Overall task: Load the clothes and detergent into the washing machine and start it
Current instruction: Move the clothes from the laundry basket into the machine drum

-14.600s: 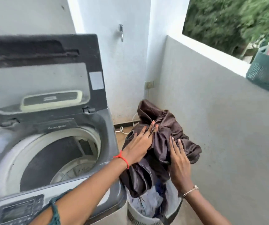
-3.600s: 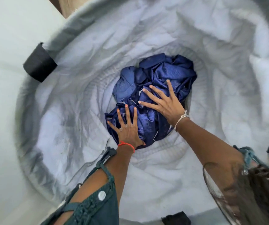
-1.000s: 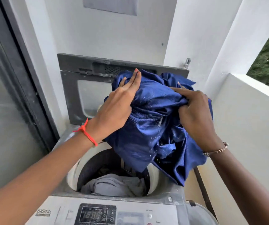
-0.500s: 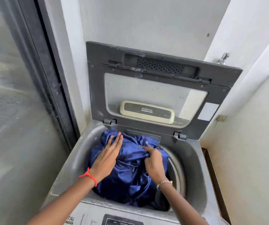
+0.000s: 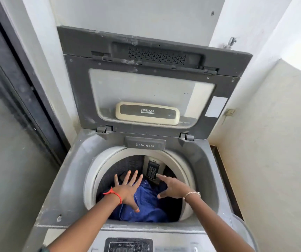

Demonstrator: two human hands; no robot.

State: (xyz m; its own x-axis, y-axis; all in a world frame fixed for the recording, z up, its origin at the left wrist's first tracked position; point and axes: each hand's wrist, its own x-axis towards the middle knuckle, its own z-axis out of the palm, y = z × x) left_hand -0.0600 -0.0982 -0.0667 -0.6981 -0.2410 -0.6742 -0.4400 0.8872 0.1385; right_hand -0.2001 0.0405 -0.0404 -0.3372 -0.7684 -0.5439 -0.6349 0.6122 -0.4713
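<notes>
A grey top-loading washing machine (image 5: 69,180) stands before me with its lid (image 5: 151,82) raised upright against the wall. A blue garment (image 5: 146,206) lies down inside the drum. My left hand (image 5: 128,190), with a red thread on the wrist, hovers over the garment with its fingers spread. My right hand (image 5: 171,187), with a thin bracelet, is above the drum's right side, fingers apart and holding nothing. A closed flap marked Detergent (image 5: 145,144) sits at the back rim of the drum. No detergent container is in view.
The control panel with a display (image 5: 128,245) runs along the machine's front edge. A dark-framed glass door (image 5: 9,124) is close on the left. A low white wall (image 5: 273,151) stands on the right, with a tap (image 5: 230,42) behind the lid.
Half a second ago both hands pressed the blue garment at the drum's mouth. Now the garment lies lower in the drum and both hands have let go, fingers spread.
</notes>
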